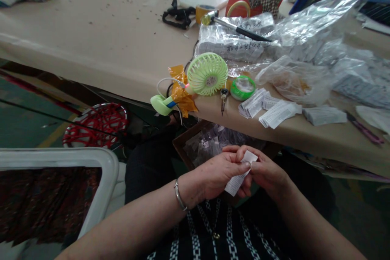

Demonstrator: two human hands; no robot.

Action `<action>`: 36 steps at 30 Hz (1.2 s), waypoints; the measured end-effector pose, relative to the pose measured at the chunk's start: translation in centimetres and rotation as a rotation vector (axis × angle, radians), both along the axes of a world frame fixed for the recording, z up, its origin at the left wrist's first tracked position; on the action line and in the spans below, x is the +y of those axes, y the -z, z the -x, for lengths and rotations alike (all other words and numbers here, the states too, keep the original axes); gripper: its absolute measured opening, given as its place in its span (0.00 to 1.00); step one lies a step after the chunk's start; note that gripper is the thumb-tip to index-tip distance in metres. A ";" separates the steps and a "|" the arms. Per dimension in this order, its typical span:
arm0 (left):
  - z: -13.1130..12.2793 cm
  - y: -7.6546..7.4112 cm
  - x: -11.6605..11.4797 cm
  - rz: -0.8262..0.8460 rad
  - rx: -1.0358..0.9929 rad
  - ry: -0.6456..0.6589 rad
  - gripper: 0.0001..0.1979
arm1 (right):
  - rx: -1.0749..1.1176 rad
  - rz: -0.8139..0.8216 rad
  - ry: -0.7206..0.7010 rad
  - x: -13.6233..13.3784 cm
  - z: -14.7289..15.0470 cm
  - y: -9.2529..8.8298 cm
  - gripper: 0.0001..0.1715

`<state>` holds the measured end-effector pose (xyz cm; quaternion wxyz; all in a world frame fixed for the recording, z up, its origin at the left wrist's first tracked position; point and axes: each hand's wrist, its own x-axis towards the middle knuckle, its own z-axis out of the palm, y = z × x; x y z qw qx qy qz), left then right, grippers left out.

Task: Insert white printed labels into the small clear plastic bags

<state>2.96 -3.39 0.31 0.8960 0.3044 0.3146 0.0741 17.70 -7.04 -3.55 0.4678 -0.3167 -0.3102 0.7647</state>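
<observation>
Over my lap, a small white printed paper slip is held between both hands. My left hand, with a metal bangle at its wrist, is closed on the slip with the thumb across it. Pinching the slip's upper part from the other side is my right hand. Whether anything lies beneath or inside the paper I cannot tell. Just beyond the hands, a cardboard box holds several clear plastic bags. Stacks of similar printed slips lie on the table edge above my right hand.
A green fan is fixed to the table edge with orange tape. Beside it are a soldering iron, a green tape roll, plastic bags and scissors. A white tub stands at left, near a red-strapped stool.
</observation>
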 end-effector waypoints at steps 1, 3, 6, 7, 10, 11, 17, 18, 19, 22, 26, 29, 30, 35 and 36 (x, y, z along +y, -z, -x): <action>0.0 0.1 -0.1 -0.010 0.005 -0.010 0.17 | 0.017 0.012 0.005 0.0 0.2 0.1 0.11; 0.0 0.4 -0.2 -0.029 0.007 -0.026 0.16 | 0.031 0.032 0.008 0.0 0.5 0.2 0.10; 0.1 0.6 -0.3 -0.052 0.014 -0.037 0.14 | -0.047 -0.003 0.029 -0.1 0.6 0.4 0.09; 0.1 0.6 -0.2 -0.056 0.022 -0.041 0.14 | -0.128 -0.037 0.056 -0.2 0.6 0.4 0.11; 0.2 0.4 0.0 -0.052 0.056 -0.083 0.15 | -0.532 -0.238 0.203 -0.4 0.1 0.2 0.21; 0.3 0.2 0.1 -0.046 0.066 -0.103 0.14 | -0.690 -0.343 0.258 -0.5 -0.1 0.0 0.23; 0.5 -0.3 0.3 -0.052 0.076 -0.146 0.12 | -1.238 -0.803 0.362 -0.7 -0.4 -1.0 0.19; 0.5 -0.3 0.3 -0.049 0.076 -0.149 0.11 | -1.260 -0.822 0.356 -0.6 -0.4 -1.1 0.18; 0.5 -0.2 0.3 -0.044 0.077 -0.150 0.11 | -1.274 -0.834 0.353 -0.6 -0.3 -1.1 0.17; 0.5 0.0 0.3 -0.028 0.077 -0.150 0.11 | -1.292 -0.841 0.362 -0.5 0.0 -1.0 0.17; 0.5 0.2 0.4 -0.029 0.080 -0.145 0.11 | -1.292 -0.842 0.367 -0.5 0.1 -0.9 0.17; 0.6 0.4 0.4 -0.027 0.088 -0.159 0.12 | -1.292 -0.843 0.352 -0.4 0.2 -0.9 0.16; 0.7 0.4 0.4 -0.025 0.086 -0.163 0.12 | -1.293 -0.841 0.348 -0.3 0.2 -0.8 0.16; 0.8 0.8 0.5 -0.005 0.076 -0.151 0.14 | -1.279 -0.800 0.354 -0.3 0.5 -0.6 0.17; 0.8 0.8 0.5 -0.003 0.082 -0.149 0.14 | -1.265 -0.783 0.360 -0.3 0.5 -0.6 0.17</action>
